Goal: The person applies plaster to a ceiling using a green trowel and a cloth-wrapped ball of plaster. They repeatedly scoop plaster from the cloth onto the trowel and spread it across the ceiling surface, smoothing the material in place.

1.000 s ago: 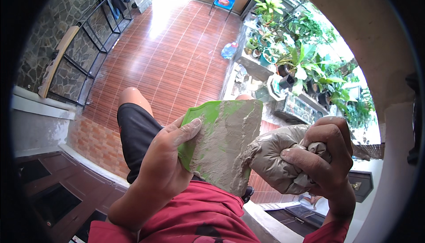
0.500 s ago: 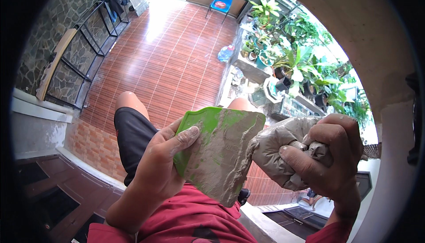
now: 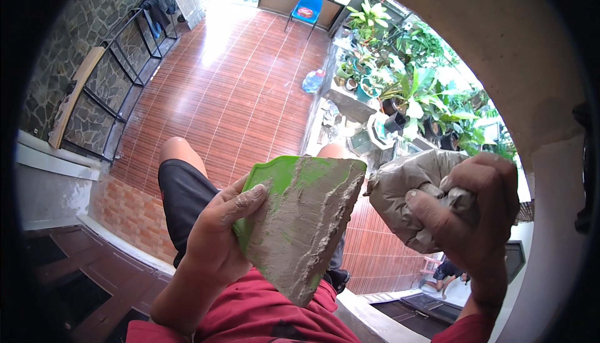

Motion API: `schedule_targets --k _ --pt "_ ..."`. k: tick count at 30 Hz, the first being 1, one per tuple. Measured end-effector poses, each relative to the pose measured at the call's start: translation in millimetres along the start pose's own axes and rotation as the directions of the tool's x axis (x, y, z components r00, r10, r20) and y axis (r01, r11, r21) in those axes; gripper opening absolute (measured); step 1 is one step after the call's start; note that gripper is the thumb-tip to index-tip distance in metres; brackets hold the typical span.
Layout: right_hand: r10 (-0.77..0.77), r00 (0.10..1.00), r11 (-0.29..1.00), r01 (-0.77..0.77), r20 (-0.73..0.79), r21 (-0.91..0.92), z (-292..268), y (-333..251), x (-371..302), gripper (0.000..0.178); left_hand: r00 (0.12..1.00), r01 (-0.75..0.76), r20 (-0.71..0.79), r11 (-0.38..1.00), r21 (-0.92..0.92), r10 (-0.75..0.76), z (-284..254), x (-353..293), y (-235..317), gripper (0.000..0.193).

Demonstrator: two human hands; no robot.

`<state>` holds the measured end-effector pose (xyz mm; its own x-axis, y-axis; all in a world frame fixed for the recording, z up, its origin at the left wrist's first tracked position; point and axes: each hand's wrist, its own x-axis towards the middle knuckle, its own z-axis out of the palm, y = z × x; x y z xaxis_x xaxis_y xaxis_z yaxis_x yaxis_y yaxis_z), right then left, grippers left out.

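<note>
My left hand [image 3: 228,233] grips the left edge of a green plastic sheet [image 3: 275,169], thumb on top. Most of the sheet's face is coated with wet grey-brown paste [image 3: 300,218], thicker in a ridge along its right side. Bare green shows at the upper left. In my right hand [image 3: 478,202] is a bunched plastic bag [image 3: 412,187] of the same paste, its gathered part squeezed between thumb and fingers. The bag's left tip points at the sheet's right edge, with a small gap between them. Both thumbs have pale smears.
Below lies a red tiled floor [image 3: 206,105]. A black metal frame [image 3: 106,102] leans by the stone wall at left. Potted plants [image 3: 412,87] line the right ledge, and a blue chair [image 3: 306,9] stands far back. Another person [image 3: 447,271] is low at the right.
The bag has moved right, off the sheet's edge, which it met before. The sheet has shifted slightly left and down, and paste now covers more of its green face.
</note>
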<state>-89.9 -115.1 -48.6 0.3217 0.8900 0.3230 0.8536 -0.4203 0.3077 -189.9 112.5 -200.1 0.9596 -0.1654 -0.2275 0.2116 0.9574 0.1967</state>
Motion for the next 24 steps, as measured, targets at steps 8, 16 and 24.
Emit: schedule_targets --k 8,16,24 --pt "0.541 0.839 0.361 -0.172 -0.056 0.917 90.8 -8.3 -36.9 0.028 0.995 -0.088 -0.065 0.991 -0.097 0.082 -4.2 -2.1 3.3 0.043" --pt "0.521 0.661 -0.798 0.152 0.54 0.583 197.7 -105.8 -49.6 0.036 0.926 -0.311 -0.205 0.948 0.063 0.317 21.0 -10.4 18.2 0.039" --pt "0.265 0.7 -0.899 -0.068 0.663 0.432 280.8 -159.1 -34.9 0.037 0.878 -0.447 0.203 0.894 0.021 0.434 55.0 -3.1 57.3 0.037"
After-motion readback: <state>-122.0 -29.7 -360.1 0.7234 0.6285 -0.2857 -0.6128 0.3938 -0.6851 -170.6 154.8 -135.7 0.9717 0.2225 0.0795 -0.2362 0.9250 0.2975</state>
